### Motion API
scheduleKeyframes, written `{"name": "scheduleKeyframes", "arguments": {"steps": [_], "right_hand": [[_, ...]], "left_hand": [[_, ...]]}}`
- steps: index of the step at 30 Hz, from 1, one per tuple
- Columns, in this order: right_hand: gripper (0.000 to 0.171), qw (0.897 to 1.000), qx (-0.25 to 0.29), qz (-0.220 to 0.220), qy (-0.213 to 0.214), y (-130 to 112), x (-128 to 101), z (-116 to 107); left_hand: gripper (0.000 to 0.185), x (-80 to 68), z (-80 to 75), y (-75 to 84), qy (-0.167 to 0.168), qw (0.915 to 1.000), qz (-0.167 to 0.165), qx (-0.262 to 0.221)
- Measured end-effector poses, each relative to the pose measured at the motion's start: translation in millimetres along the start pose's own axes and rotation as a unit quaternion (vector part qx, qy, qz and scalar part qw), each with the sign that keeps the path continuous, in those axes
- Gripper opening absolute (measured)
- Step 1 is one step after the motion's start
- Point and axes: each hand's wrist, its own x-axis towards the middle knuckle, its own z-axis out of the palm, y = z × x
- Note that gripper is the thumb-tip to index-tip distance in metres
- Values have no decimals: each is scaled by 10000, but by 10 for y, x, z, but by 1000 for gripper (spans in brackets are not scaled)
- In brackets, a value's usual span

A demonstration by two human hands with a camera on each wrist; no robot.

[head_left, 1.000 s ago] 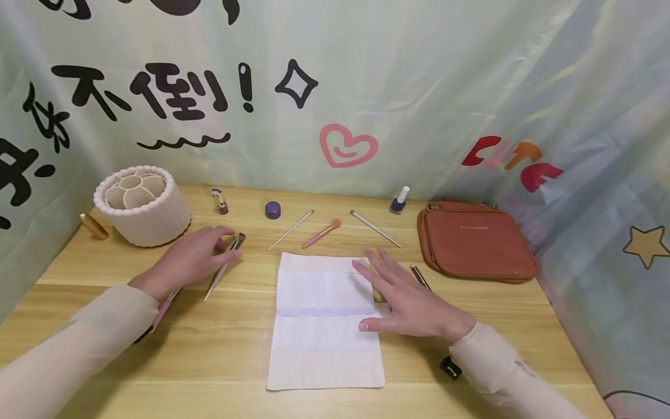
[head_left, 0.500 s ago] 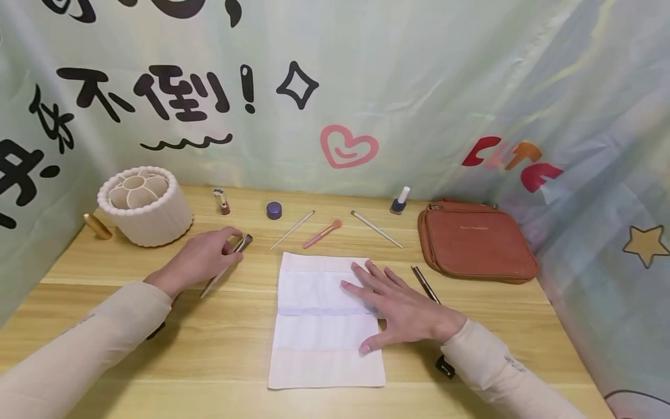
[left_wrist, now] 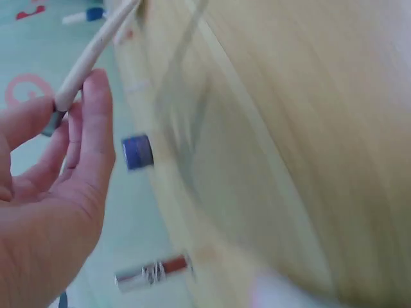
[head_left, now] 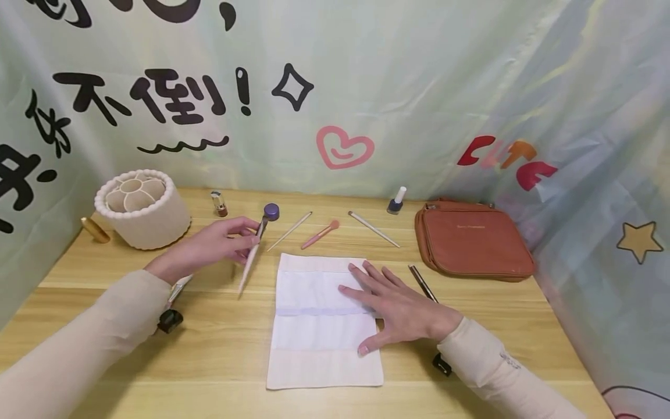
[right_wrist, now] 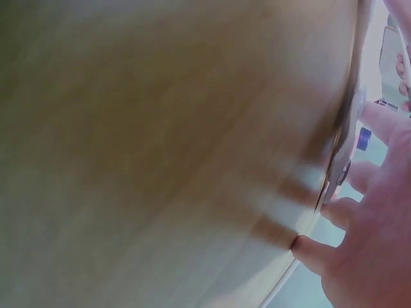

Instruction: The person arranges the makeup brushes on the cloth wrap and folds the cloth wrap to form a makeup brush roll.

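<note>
Left hand (head_left: 209, 249) pinches a slim makeup brush with a pale pink handle and dark ferrule (head_left: 252, 254) between thumb and fingertips, holding it tilted, bristle end up, above the light wooden table (head_left: 209, 343) just left of the white fabric brush roll (head_left: 324, 349); the left wrist view shows the pale handle (left_wrist: 90, 54) passing over the curled fingers. Right hand (head_left: 398, 305) lies flat with fingers spread on the right part of that unrolled cloth, pressing it against the table, thumb pointing toward the near edge. Just right of this hand a dark thin stick (head_left: 421, 282) lies on the table. Behind the cloth lie two cream-handled brushes (head_left: 289, 231) (head_left: 374, 228) and a pink brush (head_left: 320, 234) between them. Farther back stand a small purple jar (head_left: 271, 210), a small brown bottle (head_left: 219, 203) and a blue nail polish bottle with a white cap (head_left: 396, 201). A ribbed cream round organiser (head_left: 142, 216) sits at the back left with a gold tube (head_left: 95, 229) beside it, and a brown leather pouch (head_left: 473, 238) rests at the back right.
</note>
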Motion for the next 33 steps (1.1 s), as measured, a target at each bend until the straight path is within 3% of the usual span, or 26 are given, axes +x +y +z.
{"name": "scheduleKeyframes", "arguments": {"steps": [6, 12, 19, 25, 29, 33], "right_hand": [[117, 10000, 56, -44, -50, -2, -2, -7], [118, 10000, 21, -26, -56, -6, 6, -8], [118, 9999, -73, 29, -79, -16, 15, -9], [117, 9998, -149, 82, -84, -13, 24, -2], [116, 9999, -112, 75, -90, -16, 33, -4], [115, 9999, -84, 76, -105, -19, 41, -8]], "left_hand": [[50, 147, 215, 0, -218, 9915, 68, -1279], [63, 238, 389, -10, -87, 9869, 104, -1607], [70, 216, 503, -12, -165, 9925, 47, -1212], [63, 139, 570, -26, -527, 9978, 42, -389], [56, 53, 622, -27, -798, 9963, 125, 289], [47, -7, 672, -35, -937, 9929, 291, 670]]}}
